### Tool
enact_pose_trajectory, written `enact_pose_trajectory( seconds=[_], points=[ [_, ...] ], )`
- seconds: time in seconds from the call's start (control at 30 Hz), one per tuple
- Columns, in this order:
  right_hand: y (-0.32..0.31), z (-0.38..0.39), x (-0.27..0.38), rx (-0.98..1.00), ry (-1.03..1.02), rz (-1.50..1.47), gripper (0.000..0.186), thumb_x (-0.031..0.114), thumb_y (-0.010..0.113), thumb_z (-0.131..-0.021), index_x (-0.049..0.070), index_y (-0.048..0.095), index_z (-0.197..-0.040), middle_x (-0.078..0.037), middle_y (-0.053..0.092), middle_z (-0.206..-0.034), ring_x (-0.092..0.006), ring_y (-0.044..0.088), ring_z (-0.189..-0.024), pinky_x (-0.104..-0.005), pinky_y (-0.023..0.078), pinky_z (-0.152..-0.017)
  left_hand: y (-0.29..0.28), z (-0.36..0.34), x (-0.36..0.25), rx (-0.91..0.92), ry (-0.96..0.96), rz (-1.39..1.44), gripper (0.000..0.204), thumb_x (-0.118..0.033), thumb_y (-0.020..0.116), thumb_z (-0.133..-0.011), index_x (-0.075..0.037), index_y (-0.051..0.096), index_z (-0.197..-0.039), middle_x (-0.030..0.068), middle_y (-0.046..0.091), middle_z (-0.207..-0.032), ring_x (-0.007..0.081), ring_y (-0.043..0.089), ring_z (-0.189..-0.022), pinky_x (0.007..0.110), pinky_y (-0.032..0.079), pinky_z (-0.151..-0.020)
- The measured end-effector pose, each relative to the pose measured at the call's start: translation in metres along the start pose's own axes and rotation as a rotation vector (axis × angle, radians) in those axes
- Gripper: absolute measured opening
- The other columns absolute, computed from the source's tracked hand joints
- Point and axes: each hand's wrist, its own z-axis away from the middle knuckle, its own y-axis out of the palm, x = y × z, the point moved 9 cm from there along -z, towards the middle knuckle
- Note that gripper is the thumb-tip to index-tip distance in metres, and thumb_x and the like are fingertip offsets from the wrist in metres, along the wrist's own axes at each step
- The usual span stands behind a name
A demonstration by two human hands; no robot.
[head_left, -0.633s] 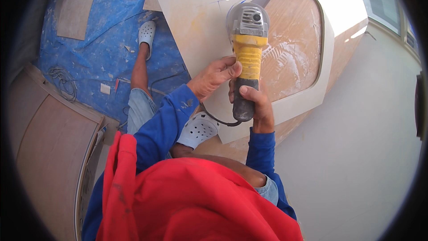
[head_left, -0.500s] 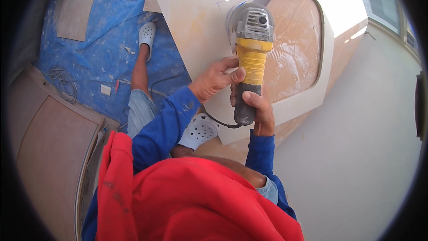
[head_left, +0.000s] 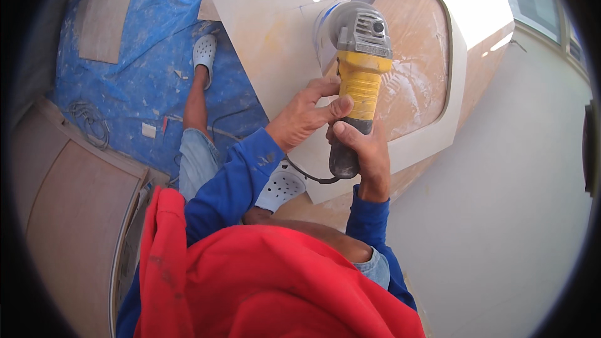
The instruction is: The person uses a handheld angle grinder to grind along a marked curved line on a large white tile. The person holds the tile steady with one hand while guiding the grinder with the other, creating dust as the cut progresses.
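Note:
A yellow and black angle grinder (head_left: pixel 362 87) with a grey metal head is held between my two hands, its head pointing away from me. My right hand (head_left: pixel 368 150) wraps round the black rear handle, the thumb lying on top. At the yellow body's left side, my left hand (head_left: pixel 307 116) grips with its thumb on the casing; its other fingertips are hidden underneath. The grinder's head is over the left edge of a rounded cutout in a pale wooden panel (head_left: pixel 269 31). Its disc is mostly hidden. Through the cutout shows a brown, dust-streaked board (head_left: pixel 410 56).
The black power cord (head_left: pixel 307 174) runs from the handle toward my white clog (head_left: pixel 282 191). A dusty blue tarp (head_left: pixel 144 87) covers the floor at left, with a coiled cable (head_left: pixel 91 126) and a wood offcut (head_left: pixel 109 15). A curved wooden panel (head_left: pixel 81 206) stands at lower left; a pale wall (head_left: pixel 476 200) rises at right.
The grinder's head has swung slightly right, so the tool leans more. My right hand has slid a little up the handle, and my left hand has shifted slightly right with it.

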Motion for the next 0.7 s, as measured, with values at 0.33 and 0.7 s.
enact_pose_trajectory(
  seconds=[0.33, 0.7],
  points=[
    [0.004, -0.009, 0.011, -0.005, 0.05, -0.079, 0.044, 0.022, 0.079, -0.088, 0.001, 0.065, -0.124, -0.007, 0.071, -0.094, -0.0153, 0.07, -0.077, -0.0318, 0.057, -0.069, 0.003, -0.005, -0.011, -0.002, -0.114, 0.079, 0.062, -0.049, 0.071, -0.108, -0.002, 0.067, -0.148, 0.0096, 0.068, -0.141, 0.0181, 0.062, -0.13, 0.034, 0.048, -0.112],
    [0.003, -0.018, 0.015, 0.006, 0.022, -0.039, 0.043, 0.037, 0.076, -0.092, 0.0, 0.067, -0.112, -0.01, 0.071, -0.084, -0.0181, 0.07, -0.073, -0.03, 0.054, -0.066, 0.007, -0.011, -0.015, 0.008, -0.151, 0.129, 0.057, -0.046, 0.067, -0.112, -0.002, 0.067, -0.148, 0.0044, 0.073, -0.132, 0.0118, 0.065, -0.121, 0.03, 0.051, -0.103]
  ],
)
